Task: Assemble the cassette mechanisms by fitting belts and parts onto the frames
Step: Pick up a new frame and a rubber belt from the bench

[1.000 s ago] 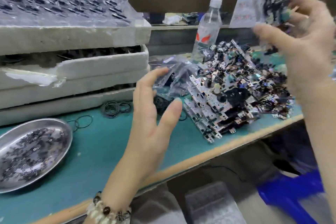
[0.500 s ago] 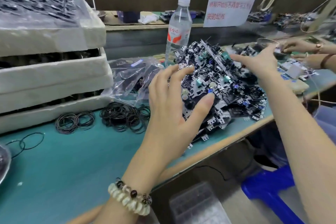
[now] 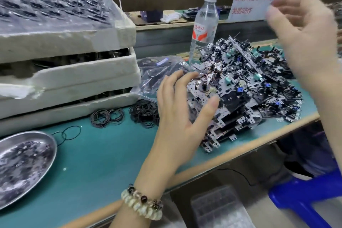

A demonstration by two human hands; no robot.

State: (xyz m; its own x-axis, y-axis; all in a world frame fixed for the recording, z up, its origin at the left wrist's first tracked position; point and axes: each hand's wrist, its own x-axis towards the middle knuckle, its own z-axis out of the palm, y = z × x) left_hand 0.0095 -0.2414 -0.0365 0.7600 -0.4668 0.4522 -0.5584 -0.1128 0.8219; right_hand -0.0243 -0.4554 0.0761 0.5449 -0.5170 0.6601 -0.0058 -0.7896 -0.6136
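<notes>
At the left flank of the pile of frames, reaching in with the left hand, beaded bracelet circling the wrist. Keeping the fingers spread and gently bent, tips lying at the edge of the topmost frame, thumb angling toward the pile's near side, clamping nothing. Hovering the right hand above the pile's right side, blurred, fingers loosely apart. Bearing all of it on the green bench. Showing, just left of the pile, bunches of thin black belts, partly hiding behind the left hand. Showing a clear plastic bag slumping against the pile's back-left corner, and a water bottle standing upright just behind the pile. Showing stacked white foam trays well to the pile's left, and a metal dish of small parts lying farther left and nearer.
</notes>
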